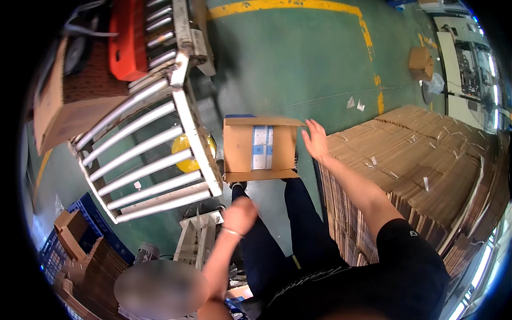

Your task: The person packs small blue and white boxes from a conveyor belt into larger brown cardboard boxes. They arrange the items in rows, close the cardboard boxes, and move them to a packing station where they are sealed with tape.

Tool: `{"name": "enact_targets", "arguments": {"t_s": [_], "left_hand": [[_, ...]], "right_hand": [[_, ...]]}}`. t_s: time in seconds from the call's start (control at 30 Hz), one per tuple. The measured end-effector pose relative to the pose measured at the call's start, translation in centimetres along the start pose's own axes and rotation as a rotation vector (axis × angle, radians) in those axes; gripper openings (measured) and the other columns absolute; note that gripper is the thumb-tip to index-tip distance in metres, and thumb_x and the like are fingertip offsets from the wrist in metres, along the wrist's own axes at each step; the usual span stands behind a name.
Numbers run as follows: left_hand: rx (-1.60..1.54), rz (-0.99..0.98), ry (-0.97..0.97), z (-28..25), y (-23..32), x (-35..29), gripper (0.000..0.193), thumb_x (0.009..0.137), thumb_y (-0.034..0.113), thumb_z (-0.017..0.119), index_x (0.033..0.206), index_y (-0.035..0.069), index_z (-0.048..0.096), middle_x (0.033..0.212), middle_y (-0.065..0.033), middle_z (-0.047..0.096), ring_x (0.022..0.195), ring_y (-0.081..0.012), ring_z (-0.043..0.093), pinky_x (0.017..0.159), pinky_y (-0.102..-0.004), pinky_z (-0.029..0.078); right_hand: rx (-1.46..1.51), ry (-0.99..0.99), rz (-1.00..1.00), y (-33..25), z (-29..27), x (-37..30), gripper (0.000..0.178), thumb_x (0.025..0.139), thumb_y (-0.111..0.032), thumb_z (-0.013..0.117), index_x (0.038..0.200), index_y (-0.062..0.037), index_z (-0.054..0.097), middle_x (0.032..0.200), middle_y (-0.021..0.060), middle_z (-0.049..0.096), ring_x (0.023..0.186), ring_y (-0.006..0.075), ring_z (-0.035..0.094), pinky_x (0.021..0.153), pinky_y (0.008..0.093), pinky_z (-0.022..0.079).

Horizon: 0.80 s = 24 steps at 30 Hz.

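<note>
An open cardboard box (237, 149) is in front of my legs, its near and far flaps folded outward. Blue-and-white tape (262, 147) runs in a strip down its middle. At the box's far right corner is my right hand (316, 140), fingers stretched and apart, close to the end of the far flap; whether it touches the flap I cannot tell. My left hand (240, 215), with a thin band at the wrist, is over my left leg, nearer to me than the box. Its fingers look curled in, somewhat blurred, and whatever they may hold is hidden.
A roller conveyor (141, 140) stands on the left, with a large carton (80, 114) and a red-orange part (127, 40) beyond. Tall stacks of flattened cardboard (405, 154) flank my right side. A blurred grey oval (160, 288) covers the lower left. Yellow lines (282, 5) mark the green floor.
</note>
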<state>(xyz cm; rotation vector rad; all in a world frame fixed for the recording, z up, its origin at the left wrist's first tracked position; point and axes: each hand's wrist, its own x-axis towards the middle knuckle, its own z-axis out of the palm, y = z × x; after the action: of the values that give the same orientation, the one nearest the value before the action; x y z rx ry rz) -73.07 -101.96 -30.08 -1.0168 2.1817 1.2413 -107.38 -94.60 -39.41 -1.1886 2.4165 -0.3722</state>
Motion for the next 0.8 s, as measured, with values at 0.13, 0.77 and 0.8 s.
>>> {"name": "enact_targets", "arguments": {"t_s": [0.13, 0.77, 0.8], "left_hand": [[-0.088, -0.285, 0.196, 13.6, -3.9, 8.2, 0.049, 0.082, 0.038, 0.06, 0.107, -0.004, 0.051, 0.109, -0.0244, 0.055, 0.099, -0.04, 0.056, 0.088, -0.0429, 0.045], [-0.193, -0.43, 0.667, 12.0, -8.7, 22.1, 0.09, 0.065, 0.043, 0.077, 0.126, -0.007, 0.033, 0.117, -0.0275, 0.048, 0.109, -0.0385, 0.049, 0.095, -0.0445, 0.038], [-0.262, -0.44, 0.631, 11.1, -7.4, 22.0, 0.087, 0.067, 0.041, 0.076, 0.126, -0.007, 0.034, 0.116, -0.0271, 0.049, 0.108, -0.039, 0.05, 0.094, -0.0447, 0.038]], "right_hand": [[0.116, -0.442, 0.493, -1.8, 1.9, 6.4, 0.041, 0.086, -0.03, 0.053, 0.114, 0.0001, 0.053, 0.119, 0.0234, 0.052, 0.11, 0.0394, 0.049, 0.088, 0.0465, 0.044], [0.595, 0.151, 0.75, 8.2, 22.4, -3.3, 0.056, 0.095, -0.042, 0.04, 0.132, -0.0002, 0.034, 0.125, 0.0221, 0.047, 0.115, 0.0368, 0.046, 0.095, 0.0408, 0.036], [0.519, 0.185, 0.801, 9.1, 22.5, -3.6, 0.054, 0.095, -0.041, 0.039, 0.13, -0.0002, 0.036, 0.122, 0.0222, 0.05, 0.113, 0.0367, 0.048, 0.094, 0.041, 0.037]]}}
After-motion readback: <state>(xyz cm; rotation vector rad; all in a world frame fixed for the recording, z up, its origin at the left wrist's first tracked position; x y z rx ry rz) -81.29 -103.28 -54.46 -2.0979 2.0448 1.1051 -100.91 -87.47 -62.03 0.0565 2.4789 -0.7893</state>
